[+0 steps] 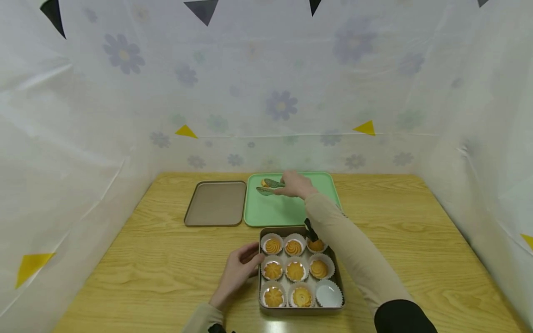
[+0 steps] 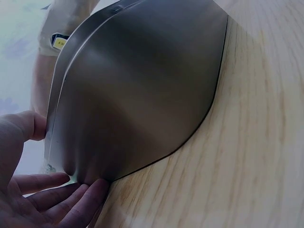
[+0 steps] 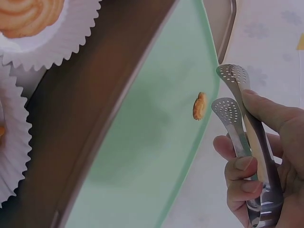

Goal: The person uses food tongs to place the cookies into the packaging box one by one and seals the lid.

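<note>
My right hand (image 1: pixel 297 185) grips metal tongs (image 3: pixel 254 142) with perforated tips over the far part of the green tray (image 1: pixel 287 208). The tips are spread, with nothing between them in the right wrist view. Near them a small cookie (image 3: pixel 199 106) lies on the tray. My left hand (image 1: pixel 237 270) touches the left wall of a dark metal baking tin (image 2: pixel 137 90), its thumb at the rim and its fingers against the side. Inside stand several white paper cups holding swirled cookies (image 1: pixel 295 271); the near right paper cup (image 1: pixel 329 294) is empty. The right forearm partly hides the tin's far right corner.
A flat brown tray (image 1: pixel 215 203) lies left of the green tray. Both trays and the tin are on a wooden table (image 1: pixel 166 277). Behind the table hangs a pale flowered curtain (image 1: pixel 250 92), with plain pale sheeting at both sides.
</note>
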### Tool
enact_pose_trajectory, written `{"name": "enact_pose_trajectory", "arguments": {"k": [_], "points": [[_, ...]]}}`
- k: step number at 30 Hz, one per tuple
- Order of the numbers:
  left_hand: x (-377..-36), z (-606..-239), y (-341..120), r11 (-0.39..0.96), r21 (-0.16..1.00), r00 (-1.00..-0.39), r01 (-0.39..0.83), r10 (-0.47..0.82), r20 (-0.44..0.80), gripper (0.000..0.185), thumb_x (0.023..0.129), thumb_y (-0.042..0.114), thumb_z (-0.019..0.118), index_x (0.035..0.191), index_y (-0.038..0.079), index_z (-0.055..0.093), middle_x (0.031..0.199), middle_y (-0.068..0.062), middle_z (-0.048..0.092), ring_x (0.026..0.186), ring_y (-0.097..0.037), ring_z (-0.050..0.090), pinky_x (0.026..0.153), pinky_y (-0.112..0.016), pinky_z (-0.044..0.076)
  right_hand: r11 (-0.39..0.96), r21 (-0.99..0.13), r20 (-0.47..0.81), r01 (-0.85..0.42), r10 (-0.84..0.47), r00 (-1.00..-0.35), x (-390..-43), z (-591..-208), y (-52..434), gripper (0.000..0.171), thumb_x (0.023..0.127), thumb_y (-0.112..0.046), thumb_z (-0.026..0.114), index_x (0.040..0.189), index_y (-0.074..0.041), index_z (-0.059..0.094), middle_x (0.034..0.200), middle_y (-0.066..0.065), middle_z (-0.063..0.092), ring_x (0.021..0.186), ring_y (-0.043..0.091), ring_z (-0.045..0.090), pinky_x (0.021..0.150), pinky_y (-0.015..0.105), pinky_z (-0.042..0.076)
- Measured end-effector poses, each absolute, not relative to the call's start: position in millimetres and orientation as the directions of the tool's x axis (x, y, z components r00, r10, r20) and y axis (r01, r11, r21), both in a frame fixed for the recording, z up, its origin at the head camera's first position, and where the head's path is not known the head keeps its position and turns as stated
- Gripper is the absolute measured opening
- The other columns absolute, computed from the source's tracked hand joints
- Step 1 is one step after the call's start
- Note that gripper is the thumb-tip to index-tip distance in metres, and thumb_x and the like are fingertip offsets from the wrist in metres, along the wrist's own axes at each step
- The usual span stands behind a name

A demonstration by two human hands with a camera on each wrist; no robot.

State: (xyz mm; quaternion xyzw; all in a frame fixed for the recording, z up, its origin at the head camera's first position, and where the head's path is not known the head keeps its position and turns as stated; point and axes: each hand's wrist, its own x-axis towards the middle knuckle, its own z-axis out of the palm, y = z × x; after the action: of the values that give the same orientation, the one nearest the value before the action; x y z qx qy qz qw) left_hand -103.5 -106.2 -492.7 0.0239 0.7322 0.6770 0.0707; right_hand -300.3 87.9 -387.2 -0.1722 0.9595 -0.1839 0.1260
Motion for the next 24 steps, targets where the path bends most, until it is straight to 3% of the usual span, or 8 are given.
{"name": "enact_pose_trajectory", "arguments": {"k": [13,24], "points": [[-100.8,-490.8,-105.5,0.093,0.993,-0.989,-0.067,0.128,-0.078,0.053,0.097,0.018,0.065,0.139,-0.011,0.050,0.138,-0.034,0.057,0.124,-0.041,0.063,0.087,-0.039,0.065,0.887,-0.380,-0.210,-0.263,-0.360,-0.909,-299.9,-393.8,87.8,0.047,0.095,-0.039,0.068,0.060,-0.018,0.044,0.052,-0.005,0.036,0.050,0.011,0.039,0.047,0.026,0.036],[-100.6,-490.8,-106.2,0.087,0.994,-0.988,-0.072,0.133,-0.083,0.053,0.097,0.018,0.065,0.140,-0.011,0.050,0.138,-0.034,0.057,0.123,-0.039,0.063,0.087,-0.039,0.065,0.887,-0.384,-0.230,-0.255,-0.360,-0.904,-299.3,-392.7,86.8,0.048,0.095,-0.039,0.068,0.060,-0.019,0.042,0.052,-0.005,0.035,0.049,0.011,0.038,0.046,0.025,0.035]]}}
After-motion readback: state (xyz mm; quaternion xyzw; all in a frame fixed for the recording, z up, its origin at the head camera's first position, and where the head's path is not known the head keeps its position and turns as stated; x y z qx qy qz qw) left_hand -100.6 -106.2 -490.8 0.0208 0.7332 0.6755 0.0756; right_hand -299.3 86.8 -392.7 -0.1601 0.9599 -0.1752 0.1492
